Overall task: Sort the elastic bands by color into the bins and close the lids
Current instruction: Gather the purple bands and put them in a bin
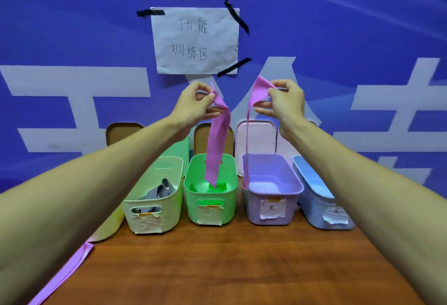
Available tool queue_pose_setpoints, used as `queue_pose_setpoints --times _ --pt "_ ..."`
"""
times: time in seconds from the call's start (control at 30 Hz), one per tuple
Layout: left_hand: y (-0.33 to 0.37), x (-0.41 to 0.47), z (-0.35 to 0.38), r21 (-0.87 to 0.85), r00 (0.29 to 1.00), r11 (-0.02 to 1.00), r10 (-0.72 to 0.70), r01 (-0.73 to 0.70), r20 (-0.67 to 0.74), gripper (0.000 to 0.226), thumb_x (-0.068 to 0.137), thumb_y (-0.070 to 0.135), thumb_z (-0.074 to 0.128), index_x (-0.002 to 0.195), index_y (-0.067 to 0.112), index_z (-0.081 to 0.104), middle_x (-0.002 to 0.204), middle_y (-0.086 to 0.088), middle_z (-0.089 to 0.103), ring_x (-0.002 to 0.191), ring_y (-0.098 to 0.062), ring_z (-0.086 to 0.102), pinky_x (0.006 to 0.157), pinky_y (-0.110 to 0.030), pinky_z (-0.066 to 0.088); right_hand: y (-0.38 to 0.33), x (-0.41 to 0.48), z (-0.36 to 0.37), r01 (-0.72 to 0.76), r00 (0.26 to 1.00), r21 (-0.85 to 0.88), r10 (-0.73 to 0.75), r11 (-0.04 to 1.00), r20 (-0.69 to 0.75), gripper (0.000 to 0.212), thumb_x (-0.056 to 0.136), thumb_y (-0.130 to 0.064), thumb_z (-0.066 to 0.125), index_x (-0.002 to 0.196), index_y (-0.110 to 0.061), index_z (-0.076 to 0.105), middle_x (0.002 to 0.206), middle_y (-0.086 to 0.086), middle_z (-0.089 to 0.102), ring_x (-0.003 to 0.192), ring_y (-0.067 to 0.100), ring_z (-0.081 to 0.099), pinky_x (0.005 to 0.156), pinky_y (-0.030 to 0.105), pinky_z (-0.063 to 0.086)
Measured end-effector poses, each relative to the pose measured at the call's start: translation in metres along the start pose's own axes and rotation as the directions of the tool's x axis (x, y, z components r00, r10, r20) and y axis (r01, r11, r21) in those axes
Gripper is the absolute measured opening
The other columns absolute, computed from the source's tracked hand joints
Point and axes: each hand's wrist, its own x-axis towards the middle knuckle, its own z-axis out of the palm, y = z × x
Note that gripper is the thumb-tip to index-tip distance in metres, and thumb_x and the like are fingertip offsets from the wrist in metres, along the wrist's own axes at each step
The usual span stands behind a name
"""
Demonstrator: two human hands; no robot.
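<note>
Both hands are raised above the row of bins, each pinching a purple elastic band. My left hand [197, 105] holds one end; that purple band [217, 144] hangs down over the green bin [232, 183]. My right hand [285, 105] pinches a purple strip [259, 90] whose thin edge drops to the purple bin [296, 185]; whether the two strips join is unclear. A pale yellow-green bin [154, 215] holds grey bands [160, 191]. A blue bin [314, 198] stands at the right. Another purple band [65, 268] lies at the table's left edge.
Lids lean against the blue wall behind the bins: two brown ones [124, 132], a green one [179, 150] and a pink one [256, 135]. A yellow bin [111, 225] shows under my left forearm. The wooden table [229, 263] stretches in front of the bins.
</note>
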Motion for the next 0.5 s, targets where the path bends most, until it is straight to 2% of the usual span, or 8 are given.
queue_pose_setpoints --times 0.07,0.17,0.27,0.37,0.5 --pt "-0.006 0.01 0.019 -0.028 1.0 1.0 0.008 -0.008 0.02 0.014 0.097 0.007 0.048 0.086 0.016 0.045 0.079 -0.009 0.058 0.062 -0.015 0.07 0.07 -0.025 0.059 0.004 0.012 -0.012 0.004 1.0 -0.002 -0.004 1.0 -0.029 0.02 0.09 0.003 0.043 0.103 -0.008 0.054 0.096 0.007 0.055 0.066 0.028 0.069 0.063 0.034 0.061" --pt "-0.016 0.025 0.047 -0.023 0.998 1.0 0.012 -0.011 0.055 0.015 0.097 0.007 0.047 0.086 0.017 0.045 0.079 -0.007 0.058 0.071 -0.016 0.064 0.077 -0.026 0.057 0.012 0.027 -0.028 0.008 0.998 -0.005 -0.008 1.0 -0.057 0.02 0.09 0.003 0.042 0.102 -0.008 0.052 0.094 0.006 0.054 0.063 0.024 0.067 0.06 0.029 0.059" --pt "-0.026 0.035 0.072 -0.022 0.996 1.0 0.007 -0.005 0.087 0.016 0.097 0.005 0.047 0.086 0.016 0.045 0.078 -0.006 0.059 0.071 -0.014 0.059 0.075 -0.022 0.056 0.027 0.038 -0.041 0.001 0.997 -0.034 -0.004 0.999 -0.072 0.019 0.092 0.003 0.042 0.103 -0.009 0.052 0.088 0.002 0.054 0.062 0.021 0.068 0.058 0.024 0.058" --pt "-0.042 0.044 0.092 -0.017 0.992 1.0 -0.009 0.012 0.127 0.014 0.096 0.005 0.048 0.087 0.015 0.046 0.077 -0.008 0.059 0.074 -0.019 0.057 0.082 -0.032 0.054 0.052 0.042 -0.054 -0.019 0.998 -0.069 0.014 0.997 -0.066 0.018 0.093 0.002 0.042 0.103 -0.009 0.051 0.088 0.005 0.054 0.061 0.021 0.066 0.056 0.022 0.058" --pt "-0.076 0.05 0.111 0.092 0.985 0.993 -0.081 0.067 0.154 0.014 0.093 0.009 0.055 0.085 0.018 0.048 0.069 0.0 0.058 0.07 -0.015 0.052 0.075 -0.032 0.045 0.092 0.042 -0.073 -0.209 0.975 -0.145 0.218 0.967 0.046 0.024 0.092 0.004 0.042 0.113 -0.002 0.052 0.084 0.01 0.057 0.061 0.02 0.061 0.063 0.027 0.058"
